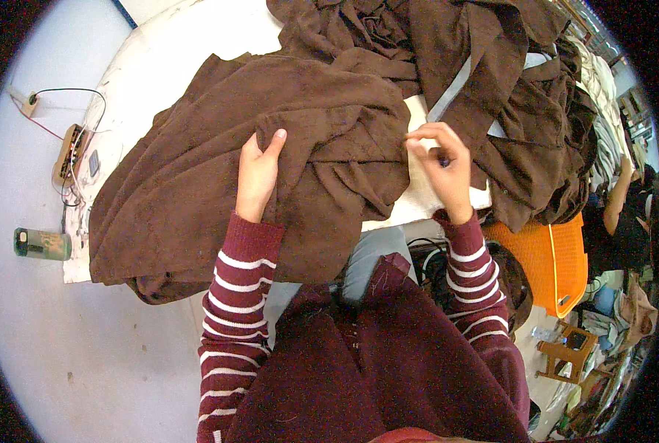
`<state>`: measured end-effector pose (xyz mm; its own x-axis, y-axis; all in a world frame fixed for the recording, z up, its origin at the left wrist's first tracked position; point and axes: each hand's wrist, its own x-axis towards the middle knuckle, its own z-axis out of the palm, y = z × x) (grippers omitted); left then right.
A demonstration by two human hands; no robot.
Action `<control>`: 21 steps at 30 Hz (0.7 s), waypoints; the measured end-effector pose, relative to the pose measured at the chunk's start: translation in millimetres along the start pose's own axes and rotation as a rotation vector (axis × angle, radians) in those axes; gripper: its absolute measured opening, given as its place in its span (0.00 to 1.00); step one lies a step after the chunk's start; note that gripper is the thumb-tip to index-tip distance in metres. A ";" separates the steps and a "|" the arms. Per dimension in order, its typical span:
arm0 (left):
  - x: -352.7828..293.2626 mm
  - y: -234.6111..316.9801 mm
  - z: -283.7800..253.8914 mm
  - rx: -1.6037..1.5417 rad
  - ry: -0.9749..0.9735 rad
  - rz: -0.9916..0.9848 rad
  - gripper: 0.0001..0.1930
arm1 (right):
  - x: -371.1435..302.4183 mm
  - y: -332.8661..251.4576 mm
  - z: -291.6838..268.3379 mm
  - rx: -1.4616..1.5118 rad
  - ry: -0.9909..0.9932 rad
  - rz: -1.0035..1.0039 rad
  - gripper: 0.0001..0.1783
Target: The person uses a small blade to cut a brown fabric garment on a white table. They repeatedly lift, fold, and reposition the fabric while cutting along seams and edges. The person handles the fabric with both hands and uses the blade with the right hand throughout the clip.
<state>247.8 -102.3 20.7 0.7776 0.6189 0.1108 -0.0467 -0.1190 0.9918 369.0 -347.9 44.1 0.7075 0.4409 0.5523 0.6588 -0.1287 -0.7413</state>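
Note:
A large brown fabric garment piece [196, 140] lies bunched in soft folds across the white-covered table in front of me. My left hand [257, 177] grips a fold of it, thumb on top and the other fingers tucked out of sight in the cloth. At the cloth's right edge, my right hand [450, 166] is closed, thumb and forefinger pinched together. A small dark object [443, 156] shows inside its curled fingers; its kind cannot be made out. Whether the pinch also holds a thread or the cloth's edge is too blurred to tell.
More brown fabric [525, 148] with grey strips is heaped at the right. An orange plastic crate [540, 258] and a small brown stool [570, 353] stand right of me. A green-tinted bottle [43, 244] and a power strip [67, 155] lie left. Another person's arm [619, 196] shows far right.

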 end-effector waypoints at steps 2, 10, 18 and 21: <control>0.3 1.3 0.7 0.048 0.035 0.011 0.15 | -7.7 -10.2 11.4 -0.236 -0.095 -0.112 0.08; -1.7 1.3 0.0 -0.049 -0.002 -0.048 0.16 | -8.8 17.6 17.9 0.087 -0.131 0.191 0.09; -2.8 3.7 -0.5 0.009 0.001 -0.017 0.16 | 0.6 21.2 -37.5 -0.247 0.103 0.123 0.15; -4.4 7.1 0.8 0.047 0.027 -0.041 0.17 | -4.1 4.0 -38.5 -0.470 -0.070 -0.016 0.22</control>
<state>244.5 -106.5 27.1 0.7611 0.6445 0.0728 0.0144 -0.1289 0.9916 378.6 -384.5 53.5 0.6880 0.5030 0.5231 0.7252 -0.5021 -0.4711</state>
